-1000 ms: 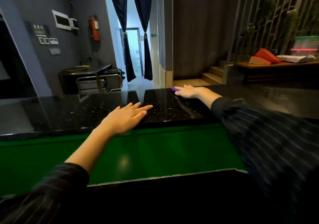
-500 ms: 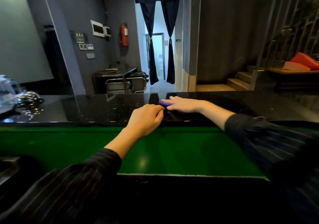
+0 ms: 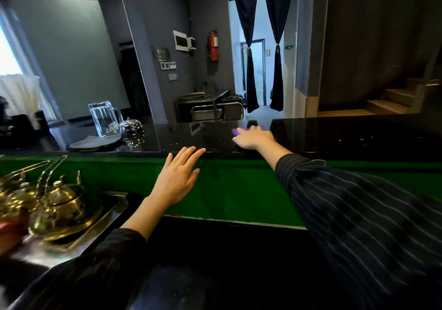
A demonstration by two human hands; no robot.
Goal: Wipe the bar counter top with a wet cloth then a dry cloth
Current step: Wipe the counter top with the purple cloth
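Here, a purple cloth [image 3: 235,131] is pressed flat on the black bar counter top [image 3: 334,135] beneath the right hand [image 3: 254,138], while the left hand [image 3: 178,178], fingers spread and empty, is held at the counter's near edge.

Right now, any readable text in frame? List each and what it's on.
None can be read.
Glass pitcher: pale print low on its side, too blurred.
Dark wall plaque: gold marks, too small.
Green sign by the doorway: illegible.
Fire extinguisher: white label, no legible words.
Purple cloth under the right hand: no print visible.
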